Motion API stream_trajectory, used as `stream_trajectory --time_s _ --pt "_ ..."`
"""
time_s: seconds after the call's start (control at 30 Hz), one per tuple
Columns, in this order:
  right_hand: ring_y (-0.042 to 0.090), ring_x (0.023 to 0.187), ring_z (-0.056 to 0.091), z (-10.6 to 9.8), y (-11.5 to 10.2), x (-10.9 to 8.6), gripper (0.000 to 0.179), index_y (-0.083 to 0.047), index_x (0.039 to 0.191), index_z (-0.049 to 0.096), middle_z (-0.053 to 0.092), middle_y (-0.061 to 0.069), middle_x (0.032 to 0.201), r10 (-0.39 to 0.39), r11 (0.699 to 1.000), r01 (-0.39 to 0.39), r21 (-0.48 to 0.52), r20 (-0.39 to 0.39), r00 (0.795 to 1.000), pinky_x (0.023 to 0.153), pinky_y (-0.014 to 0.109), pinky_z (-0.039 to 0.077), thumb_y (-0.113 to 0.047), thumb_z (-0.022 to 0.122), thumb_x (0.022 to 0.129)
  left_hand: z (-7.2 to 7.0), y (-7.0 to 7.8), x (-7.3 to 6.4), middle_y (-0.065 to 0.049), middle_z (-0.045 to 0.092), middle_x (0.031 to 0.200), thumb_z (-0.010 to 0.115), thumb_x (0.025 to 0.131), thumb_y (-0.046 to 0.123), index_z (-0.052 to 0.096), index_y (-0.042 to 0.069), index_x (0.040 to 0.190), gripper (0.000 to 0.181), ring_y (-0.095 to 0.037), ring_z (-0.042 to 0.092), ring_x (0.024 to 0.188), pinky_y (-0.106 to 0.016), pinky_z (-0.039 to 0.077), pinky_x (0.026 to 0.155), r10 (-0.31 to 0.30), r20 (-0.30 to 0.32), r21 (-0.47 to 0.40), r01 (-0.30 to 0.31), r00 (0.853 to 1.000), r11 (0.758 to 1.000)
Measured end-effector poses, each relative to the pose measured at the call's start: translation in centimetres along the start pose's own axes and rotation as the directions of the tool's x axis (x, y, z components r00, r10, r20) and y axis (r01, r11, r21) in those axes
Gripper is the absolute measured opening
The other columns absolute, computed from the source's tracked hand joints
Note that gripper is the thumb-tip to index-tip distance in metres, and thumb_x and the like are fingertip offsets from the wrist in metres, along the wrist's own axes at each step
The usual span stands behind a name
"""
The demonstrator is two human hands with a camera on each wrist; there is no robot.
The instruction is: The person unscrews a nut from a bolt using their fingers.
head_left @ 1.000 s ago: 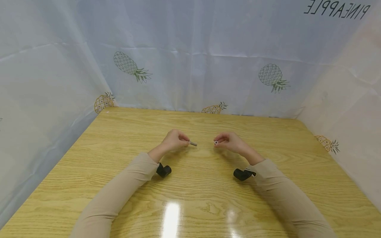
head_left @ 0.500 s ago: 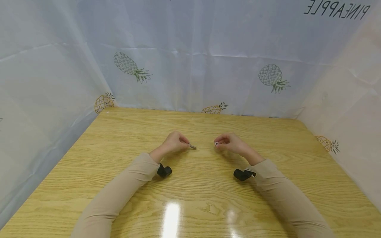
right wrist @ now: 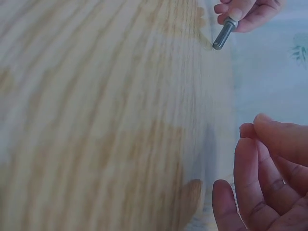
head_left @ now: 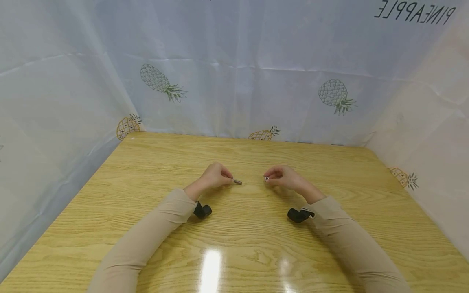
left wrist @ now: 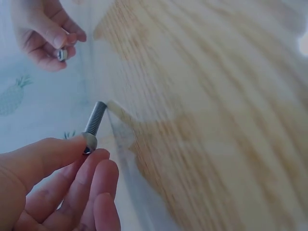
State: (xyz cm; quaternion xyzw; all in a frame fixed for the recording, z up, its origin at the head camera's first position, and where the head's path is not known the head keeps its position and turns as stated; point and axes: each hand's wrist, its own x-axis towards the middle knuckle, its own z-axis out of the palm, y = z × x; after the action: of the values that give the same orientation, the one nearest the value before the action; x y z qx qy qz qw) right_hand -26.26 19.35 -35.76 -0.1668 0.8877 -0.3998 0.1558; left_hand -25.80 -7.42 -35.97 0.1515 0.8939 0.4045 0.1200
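Between thumb and fingertips, my left hand (head_left: 215, 176) pinches a steel bolt (left wrist: 95, 120) by its rounded head. The threaded shank sticks out toward the right in the head view, tilted a little downward over the table. Across a short gap, my right hand (head_left: 288, 178) pinches a small metal nut (head_left: 266, 179), its hole visible in the head view. In the left wrist view the nut shows at the fingertips of the right hand. From the right wrist the nut is hidden behind the thumb and fingers. Bolt and nut are apart.
Both hands are over a wood-grain table (head_left: 253, 236). A pale curtain (head_left: 234, 81) with pineapple prints hangs along the far edge and both sides. Black wrist cameras, left (head_left: 202, 210) and right (head_left: 298, 215), jut out below the sleeves.
Both hands have sunk slightly, carrying the bolt and the nut a little lower in the head view. Their grips look the same.
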Motion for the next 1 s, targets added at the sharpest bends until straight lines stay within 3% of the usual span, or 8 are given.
stream_trajectory --time_s 0.43,0.63,1.0 --pt "0.007 0.080 0.058 0.03 0.20 -0.01 0.031 0.003 0.116 0.061 0.067 0.015 0.099 0.016 1.000 -0.016 -0.002 0.008 1.000 0.072 0.025 0.048 -0.012 0.063 0.089 0.05 0.08 -0.04 -0.010 0.072 0.095 0.068 0.085 0.015 0.074 0.004 0.095 0.016 -0.013 0.057 0.074 -0.019 0.044 0.062 -0.033 -0.020 0.083 0.034 0.999 0.996" --pt "0.006 0.079 0.059 0.20 0.47 0.21 0.030 0.002 0.114 0.062 0.068 0.016 0.101 0.021 1.000 -0.021 -0.003 0.007 1.000 0.069 0.024 0.050 -0.012 0.065 0.088 0.20 -0.08 -0.02 -0.010 0.072 0.093 0.069 0.084 0.015 0.075 0.005 0.094 0.015 -0.011 0.055 0.065 -0.018 0.044 0.058 -0.039 -0.007 0.096 0.040 0.999 0.995" --pt "0.010 0.073 0.059 0.48 0.63 0.34 0.026 0.003 0.109 0.063 0.069 0.017 0.097 0.038 0.999 -0.038 0.013 0.024 0.999 0.063 0.026 0.052 -0.011 0.065 0.087 0.13 0.10 -0.18 -0.009 0.072 0.092 0.070 0.083 0.016 0.075 0.004 0.092 0.015 -0.011 0.054 0.069 -0.018 0.043 0.060 -0.028 0.003 0.135 0.027 1.000 0.990"
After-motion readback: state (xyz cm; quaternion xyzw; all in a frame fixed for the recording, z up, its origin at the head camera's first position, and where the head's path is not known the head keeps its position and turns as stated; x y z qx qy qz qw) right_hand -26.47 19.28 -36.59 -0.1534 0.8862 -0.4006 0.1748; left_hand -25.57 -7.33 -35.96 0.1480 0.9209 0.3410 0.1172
